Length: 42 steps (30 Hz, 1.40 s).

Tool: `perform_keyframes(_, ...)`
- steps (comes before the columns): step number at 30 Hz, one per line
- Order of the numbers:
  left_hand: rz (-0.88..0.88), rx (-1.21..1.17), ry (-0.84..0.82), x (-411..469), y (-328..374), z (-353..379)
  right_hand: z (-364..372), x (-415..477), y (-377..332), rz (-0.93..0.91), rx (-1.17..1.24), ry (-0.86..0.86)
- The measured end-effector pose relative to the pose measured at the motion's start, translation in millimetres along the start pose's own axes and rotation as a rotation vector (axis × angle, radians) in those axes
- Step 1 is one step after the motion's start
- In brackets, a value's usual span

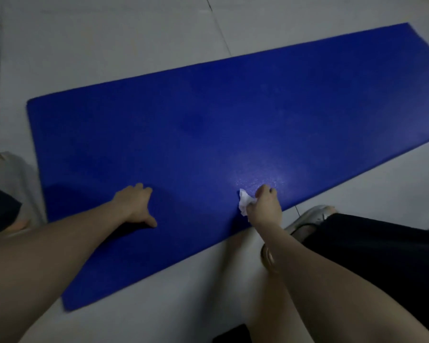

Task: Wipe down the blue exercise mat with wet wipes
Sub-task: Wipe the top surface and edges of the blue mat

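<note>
The blue mat (208,125) looks like foam or rubber, finely pebbled, with a damp sheen beside the crumpled white wet wipe (245,202). The floor (97,45) is pale, smooth tile with thin grout lines.

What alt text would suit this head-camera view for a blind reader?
A person's right hand holds a crumpled white wet wipe against a blue exercise mat lying on a pale floor, while the left hand rests flat on the mat.

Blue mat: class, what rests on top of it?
The left hand presses on the mat; the right hand holds a white wipe against it; the floor beneath is hidden.
</note>
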<state>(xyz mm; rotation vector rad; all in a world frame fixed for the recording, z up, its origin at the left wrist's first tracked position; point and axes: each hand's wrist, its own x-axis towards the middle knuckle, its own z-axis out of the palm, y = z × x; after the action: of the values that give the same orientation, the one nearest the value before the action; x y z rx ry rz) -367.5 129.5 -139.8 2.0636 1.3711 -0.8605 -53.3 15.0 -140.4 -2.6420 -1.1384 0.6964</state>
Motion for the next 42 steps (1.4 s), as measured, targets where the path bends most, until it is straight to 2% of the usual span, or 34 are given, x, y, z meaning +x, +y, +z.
perform_keyframes(3, 0.031, -0.014, -0.044, 1.0, 0.9, 8.7, 5.7, -4.1, 0.4, 0.0, -0.132, -0.013)
perform_keyframes(6, 0.053, -0.022, -0.066, -0.7, 1.9, 20.2, 13.6, -5.9, 1.4, 0.018, -0.114, -0.028)
perform_keyframes(11, 0.1, -0.063, -0.137, -8.1, 2.3, 19.4, 17.0, -25.5, 14.9, 0.049, 0.165, -0.107)
perform_keyframes(13, 0.094, -0.069, -0.14, -9.6, 4.0, 18.3, 12.3, -27.4, 16.7, 0.042, 0.193, -0.111)
perform_keyframes(19, 0.083, -0.002, -0.142, -6.2, 9.9, 17.0, 8.7, -12.8, 14.3, -0.002, 0.071, -0.122)
perform_keyframes(23, 0.084, -0.001, -0.148, -4.5, 9.7, 15.1, 12.9, -8.8, 15.3, -0.144, -0.192, -0.195)
perform_keyframes(26, 0.082, 0.003, -0.146, -3.9, 9.9, 15.0, 11.0, -2.6, 16.7, -0.247, -0.253, -0.193)
perform_keyframes(33, 0.071, 0.026, -0.132, -3.2, 10.2, 14.2, -4.5, 11.4, 42.4, -0.043, -0.058, -0.145)
perform_keyframes(38, 0.061, 0.028, -0.124, -4.4, 10.7, 13.9, 12.5, -12.9, 36.7, -0.087, -0.07, -0.104)
perform_keyframes(42, 0.061, 0.016, -0.128, -4.2, 10.9, 13.6, 30.8, -42.0, 19.6, -0.12, -0.048, -0.211)
